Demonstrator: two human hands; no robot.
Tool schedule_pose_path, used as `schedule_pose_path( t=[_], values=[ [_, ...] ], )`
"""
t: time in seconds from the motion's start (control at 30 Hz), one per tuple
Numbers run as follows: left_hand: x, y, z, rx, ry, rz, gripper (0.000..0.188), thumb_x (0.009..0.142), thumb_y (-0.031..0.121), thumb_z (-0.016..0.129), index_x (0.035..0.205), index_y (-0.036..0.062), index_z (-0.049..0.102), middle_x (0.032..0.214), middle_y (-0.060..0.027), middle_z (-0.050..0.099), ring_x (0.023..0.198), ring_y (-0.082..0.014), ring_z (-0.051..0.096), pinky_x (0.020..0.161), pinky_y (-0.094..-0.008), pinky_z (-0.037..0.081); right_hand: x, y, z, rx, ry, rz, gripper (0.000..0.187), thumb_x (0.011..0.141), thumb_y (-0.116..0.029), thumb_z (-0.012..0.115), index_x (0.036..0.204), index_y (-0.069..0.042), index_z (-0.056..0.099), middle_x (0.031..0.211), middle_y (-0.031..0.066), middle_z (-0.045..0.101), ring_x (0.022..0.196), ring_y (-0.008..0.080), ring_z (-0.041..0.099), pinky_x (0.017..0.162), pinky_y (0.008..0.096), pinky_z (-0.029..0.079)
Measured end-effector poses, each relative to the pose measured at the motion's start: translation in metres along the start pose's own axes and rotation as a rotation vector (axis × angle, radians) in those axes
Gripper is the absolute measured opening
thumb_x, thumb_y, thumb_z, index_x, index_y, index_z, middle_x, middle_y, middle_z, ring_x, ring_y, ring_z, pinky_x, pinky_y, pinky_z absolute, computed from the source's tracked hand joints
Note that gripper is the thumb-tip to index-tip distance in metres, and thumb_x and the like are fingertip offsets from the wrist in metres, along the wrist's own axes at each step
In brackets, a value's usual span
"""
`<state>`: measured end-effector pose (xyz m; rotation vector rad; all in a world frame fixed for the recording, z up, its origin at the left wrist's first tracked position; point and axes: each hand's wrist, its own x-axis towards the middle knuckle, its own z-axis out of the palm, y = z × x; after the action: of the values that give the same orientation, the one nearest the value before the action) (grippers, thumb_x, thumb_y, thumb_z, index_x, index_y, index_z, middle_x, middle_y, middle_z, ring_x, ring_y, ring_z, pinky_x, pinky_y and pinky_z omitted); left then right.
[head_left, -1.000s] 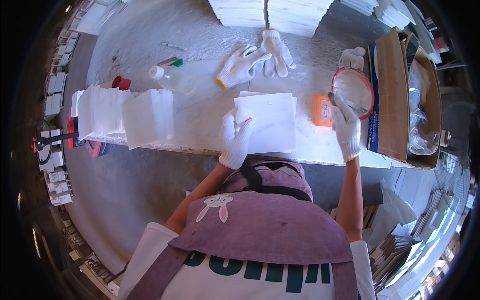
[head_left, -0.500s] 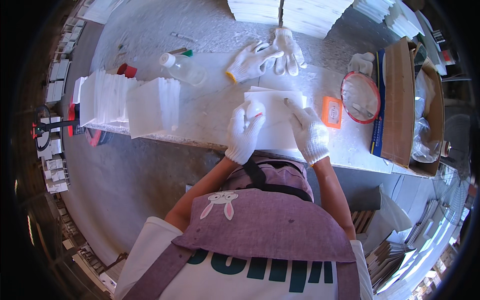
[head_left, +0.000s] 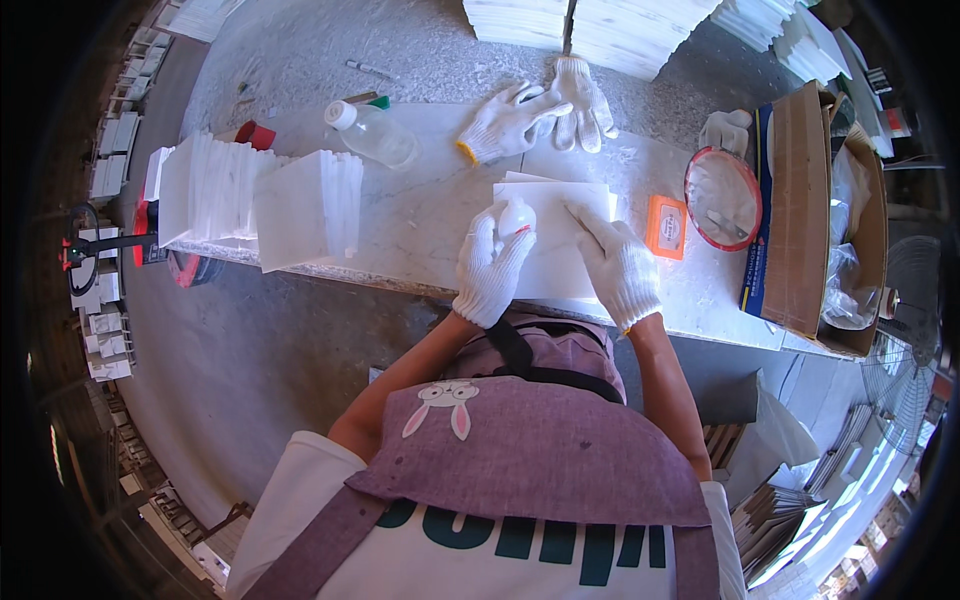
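My left hand [head_left: 486, 262], in a white knit glove, is closed around a small, rounded white bottle [head_left: 516, 216]; a bit of red shows by the thumb. Under it lie white square tiles [head_left: 555, 250], slightly askew to each other near the table's front edge. My right hand [head_left: 618, 265], gloved as well, rests with its fingers stretched out over the tiles' right side, the fingertips touching the top one. Nothing shows in its grasp. A small orange box [head_left: 666, 226] sits just right of that hand.
Upright tile stacks [head_left: 310, 210] stand at the left. Behind are a clear bottle [head_left: 372, 136], a red cup [head_left: 256, 135] and spare gloves [head_left: 515, 122]. A red-rimmed bowl [head_left: 722, 198] and a cardboard box [head_left: 800, 200] are at the right; taller stacks [head_left: 620, 30] stand farther back.
The whole view has shifted very slightly. My right fingertips have moved a little across the top tile; the left hand keeps hold of the small white bottle.
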<state>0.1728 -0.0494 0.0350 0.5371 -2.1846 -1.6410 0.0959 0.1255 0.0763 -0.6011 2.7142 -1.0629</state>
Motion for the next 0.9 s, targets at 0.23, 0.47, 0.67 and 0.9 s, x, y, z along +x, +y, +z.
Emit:
schedule_pose_path(
  t=[0.23,0.47,0.67,0.9],
  values=[
    [0.0,0.001,0.001,0.009,-0.002,0.0,0.04,0.089,0.013,0.071,0.125,0.0023,0.057,0.109,-0.0103,0.064,0.09,-0.0151,0.062,0.077,-0.0296,0.051,0.01,-0.014,-0.009,-0.002,-0.091,0.079,0.039,0.095,-0.024,0.055,0.133,-0.018,0.06,0.094,0.0219,0.064,0.087,0.0376,0.064,0.078,0.0433,0.05],
    [0.0,-0.001,0.003,-0.021,0.026,0.03,0.041,0.088,0.013,0.072,0.125,0.0026,0.057,0.107,-0.0097,0.064,0.089,-0.0152,0.061,0.076,-0.0303,0.051,0.0,-0.013,-0.006,-0.127,-0.167,0.098,0.041,0.095,-0.025,0.054,0.136,-0.022,0.056,0.09,0.0234,0.062,0.084,0.039,0.063,0.076,0.0462,0.05],
    [0.0,0.004,0.001,0.029,0.011,-0.004,0.041,0.088,0.013,0.072,0.124,0.0025,0.057,0.106,-0.0092,0.063,0.089,-0.0153,0.061,0.076,-0.0302,0.051,0.012,-0.005,0.005,-0.126,-0.034,0.027,0.038,0.095,-0.026,0.055,0.132,-0.022,0.059,0.089,0.0218,0.062,0.083,0.0387,0.064,0.074,0.0464,0.051],
    [0.001,0.01,0.0,0.084,0.003,-0.016,0.04,0.088,0.013,0.072,0.124,0.0024,0.057,0.106,-0.0094,0.064,0.089,-0.0154,0.061,0.077,-0.0297,0.051,-0.007,-0.018,-0.004,-0.287,-0.173,0.094,0.039,0.094,-0.025,0.056,0.133,-0.016,0.058,0.09,0.0202,0.063,0.082,0.0373,0.065,0.072,0.0455,0.051]
  ],
)
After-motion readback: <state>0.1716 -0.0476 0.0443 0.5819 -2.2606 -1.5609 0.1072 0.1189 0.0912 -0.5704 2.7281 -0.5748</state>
